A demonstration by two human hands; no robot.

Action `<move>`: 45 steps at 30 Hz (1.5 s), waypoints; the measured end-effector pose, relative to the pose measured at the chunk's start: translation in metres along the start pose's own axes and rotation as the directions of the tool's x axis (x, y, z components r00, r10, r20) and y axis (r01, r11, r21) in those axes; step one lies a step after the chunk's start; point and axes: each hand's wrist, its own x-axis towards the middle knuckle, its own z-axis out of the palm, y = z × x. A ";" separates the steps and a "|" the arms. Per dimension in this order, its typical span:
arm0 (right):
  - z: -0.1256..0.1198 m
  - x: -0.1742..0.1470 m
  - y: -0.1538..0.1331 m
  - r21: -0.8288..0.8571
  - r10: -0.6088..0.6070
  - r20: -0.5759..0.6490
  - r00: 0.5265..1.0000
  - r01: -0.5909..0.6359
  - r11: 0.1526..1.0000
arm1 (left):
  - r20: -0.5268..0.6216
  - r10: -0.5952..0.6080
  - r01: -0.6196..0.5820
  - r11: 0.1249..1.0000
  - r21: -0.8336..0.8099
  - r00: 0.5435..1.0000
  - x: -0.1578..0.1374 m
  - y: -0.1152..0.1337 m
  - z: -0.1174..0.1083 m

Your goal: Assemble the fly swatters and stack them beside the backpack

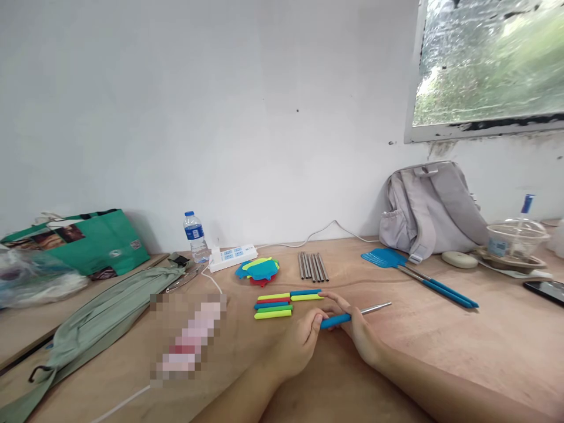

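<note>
My left hand (pixel 299 343) is closed on the end of a blue handle (pixel 337 321). A silver metal rod (pixel 376 308) sticks out of that handle to the right. My right hand (pixel 362 338) is wrapped round the joint of handle and rod, some of its fingers hidden behind. Just beyond my hands lie several loose handle sleeves (pixel 273 305) in yellow, red, blue and green. Behind them are several bare metal rods (pixel 312 267) in a row and a pile of fly swatter heads (pixel 259 269). Blue fly swatters (pixel 434 284) with rods and handles attached rest to the right.
Along the wall stand a green bag (pixel 101 241), a water bottle (pixel 195 235), a white power strip (pixel 232 257) and a grey backpack (pixel 434 211). A grey-green bag (pixel 110 317) lies left, beside a blurred patch (pixel 189 343). At right are a plastic cup (pixel 515 238) and a phone (pixel 546 292).
</note>
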 end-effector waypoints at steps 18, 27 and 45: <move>-0.032 0.024 -0.008 0.416 0.190 -0.364 0.912 -0.024 0.909 | -0.070 -0.064 0.070 0.994 0.088 0.996 0.005 -0.019 -0.001; -0.018 0.020 -0.004 0.396 0.204 -0.577 0.791 0.052 0.917 | 0.033 -0.050 0.044 0.986 0.163 0.998 0.005 -0.013 0.003; -0.008 0.018 -0.004 0.501 0.313 -0.328 0.891 -0.116 0.857 | -0.076 0.155 -0.142 0.978 0.153 0.985 0.008 -0.025 -0.032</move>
